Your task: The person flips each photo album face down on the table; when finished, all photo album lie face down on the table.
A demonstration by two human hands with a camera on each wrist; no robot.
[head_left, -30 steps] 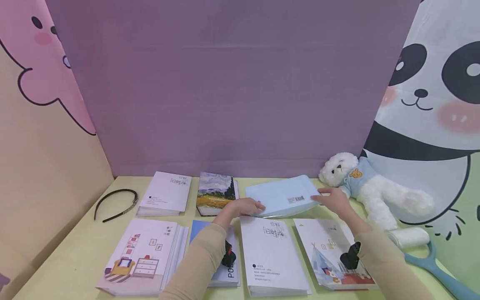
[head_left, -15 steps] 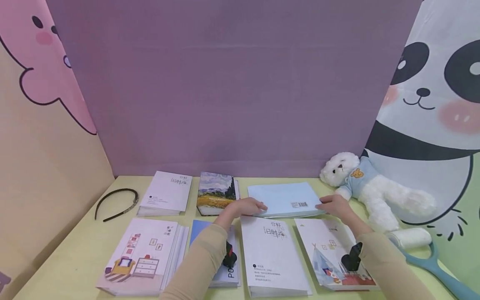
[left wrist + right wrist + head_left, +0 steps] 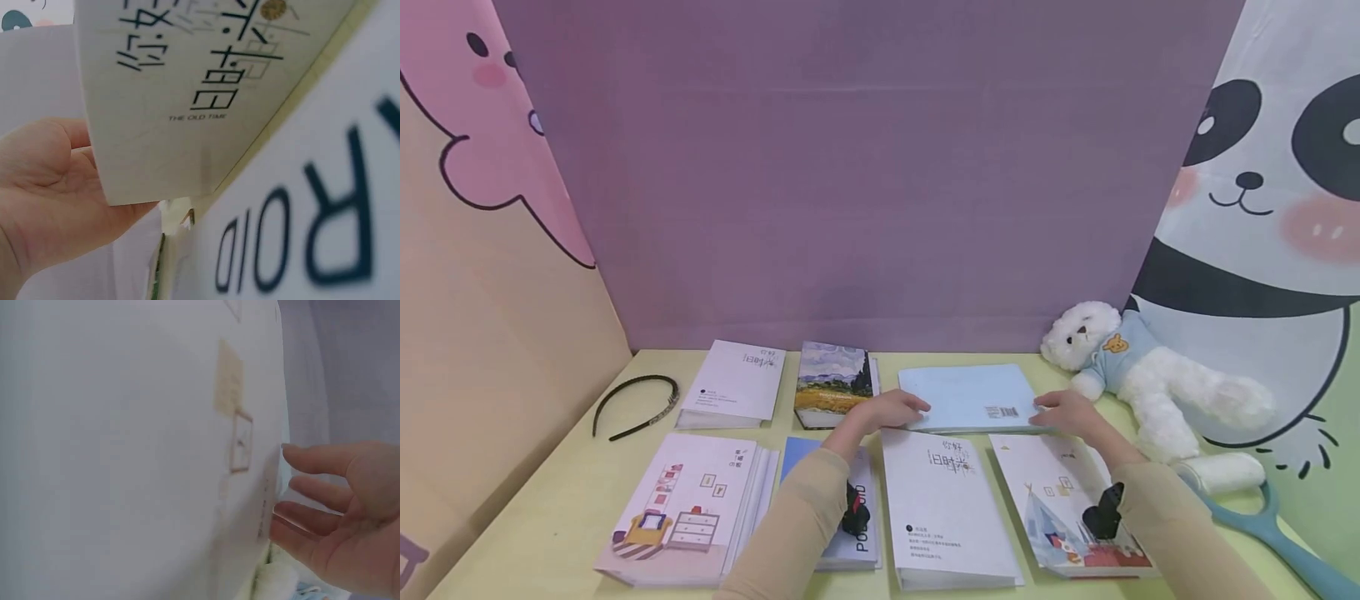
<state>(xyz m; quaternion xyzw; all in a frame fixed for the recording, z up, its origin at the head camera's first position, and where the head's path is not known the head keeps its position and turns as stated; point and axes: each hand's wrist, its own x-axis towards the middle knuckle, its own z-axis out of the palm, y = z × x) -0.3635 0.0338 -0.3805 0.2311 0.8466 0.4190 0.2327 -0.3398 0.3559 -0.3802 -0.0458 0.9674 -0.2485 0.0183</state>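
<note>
We have the thin pale-blue book with a barcode on its cover (image 3: 966, 397) lying flat in the back row of the yellow-green tabletop (image 3: 550, 508), between the landscape-painting book (image 3: 835, 385) and the white plush bear in a blue shirt (image 3: 1138, 371). Our left hand (image 3: 891, 410) rests at its near-left corner and our right hand (image 3: 1063, 410) at its near-right edge; the right wrist view shows those fingers (image 3: 319, 487) fairly straight and gripping nothing, but for the left we cannot tell whether it pinches the edge. To finish well, we judge it best to press lightly and square the book with its neighbours, keeping our sleeves off the white book with grey characters (image 3: 943, 508) below.
</note>
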